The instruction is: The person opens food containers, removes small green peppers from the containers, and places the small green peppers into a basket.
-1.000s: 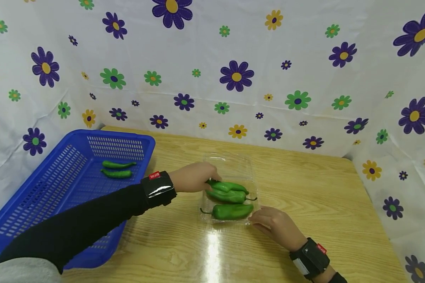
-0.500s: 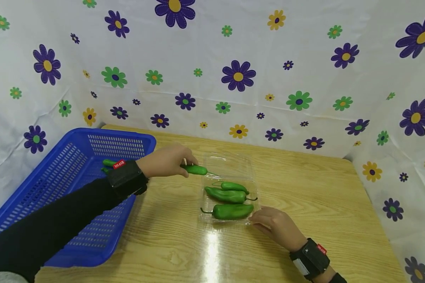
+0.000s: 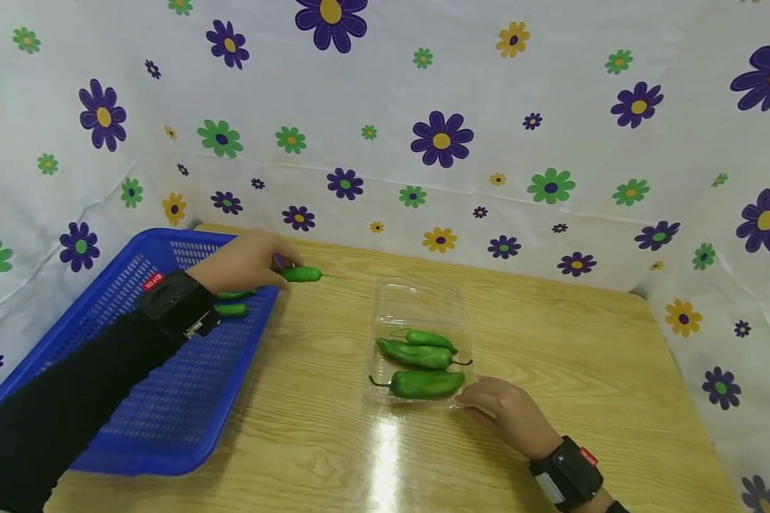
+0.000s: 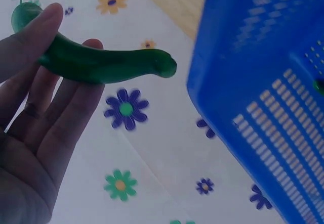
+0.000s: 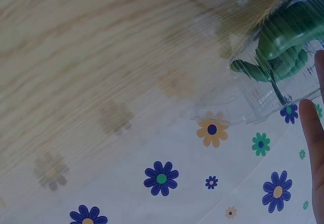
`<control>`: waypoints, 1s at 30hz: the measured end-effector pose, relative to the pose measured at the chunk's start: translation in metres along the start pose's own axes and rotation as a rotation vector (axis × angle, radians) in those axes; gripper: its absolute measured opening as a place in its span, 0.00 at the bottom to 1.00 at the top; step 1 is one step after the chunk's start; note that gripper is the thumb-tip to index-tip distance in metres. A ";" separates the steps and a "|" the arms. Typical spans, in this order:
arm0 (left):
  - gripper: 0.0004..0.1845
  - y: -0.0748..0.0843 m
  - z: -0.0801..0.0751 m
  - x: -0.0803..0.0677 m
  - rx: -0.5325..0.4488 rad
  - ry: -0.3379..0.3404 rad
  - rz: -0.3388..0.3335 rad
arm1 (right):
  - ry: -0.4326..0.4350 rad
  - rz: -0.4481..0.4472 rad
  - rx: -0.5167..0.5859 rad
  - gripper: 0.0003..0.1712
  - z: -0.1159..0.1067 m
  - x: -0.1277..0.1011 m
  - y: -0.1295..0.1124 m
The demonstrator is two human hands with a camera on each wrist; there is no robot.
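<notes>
The green pepper (image 3: 300, 273) is pinched in the left hand (image 3: 244, 260) and now hangs over the right rim of the blue basket (image 3: 103, 399), having left the clear plastic tray (image 3: 417, 303) at four o'clock from it. Two peppers (image 3: 232, 302) already lie in the basket; three peppers (image 3: 420, 360) remain in the tray. The right hand (image 3: 507, 413) still rests with relaxed fingers against the tray's near corner on the worktop (image 3: 584, 356).

Two red tags carry small white print. One sits on the left wristband (image 3: 176, 303), by the blue basket (image 3: 103, 399); its letters are too small and tilted to read. The other sits on the right wristband (image 3: 566, 474), at the table's near edge; its print is also too small to make out. No other text, number, brand or sign can be read in any view.
</notes>
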State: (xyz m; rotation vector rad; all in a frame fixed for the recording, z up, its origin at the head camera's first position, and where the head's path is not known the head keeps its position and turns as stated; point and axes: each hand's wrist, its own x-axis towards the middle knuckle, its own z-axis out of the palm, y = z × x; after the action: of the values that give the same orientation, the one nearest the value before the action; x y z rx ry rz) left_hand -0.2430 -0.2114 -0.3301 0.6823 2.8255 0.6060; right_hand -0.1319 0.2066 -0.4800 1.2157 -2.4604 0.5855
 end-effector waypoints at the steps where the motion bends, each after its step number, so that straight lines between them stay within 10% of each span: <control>1: 0.17 -0.004 -0.003 -0.001 0.002 0.008 -0.018 | 0.001 0.002 -0.002 0.16 0.000 0.000 0.000; 19: 0.17 -0.095 -0.019 -0.020 -0.033 0.093 -0.198 | -0.007 0.025 -0.018 0.16 0.000 -0.003 0.001; 30: 0.16 -0.151 0.002 -0.033 -0.025 0.028 -0.280 | -0.006 0.019 -0.017 0.16 0.001 -0.001 0.000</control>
State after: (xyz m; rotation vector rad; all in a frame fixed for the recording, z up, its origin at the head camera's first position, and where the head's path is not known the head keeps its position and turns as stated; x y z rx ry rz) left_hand -0.2739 -0.3492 -0.3940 0.2670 2.8593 0.6028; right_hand -0.1313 0.2067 -0.4815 1.1907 -2.4800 0.5661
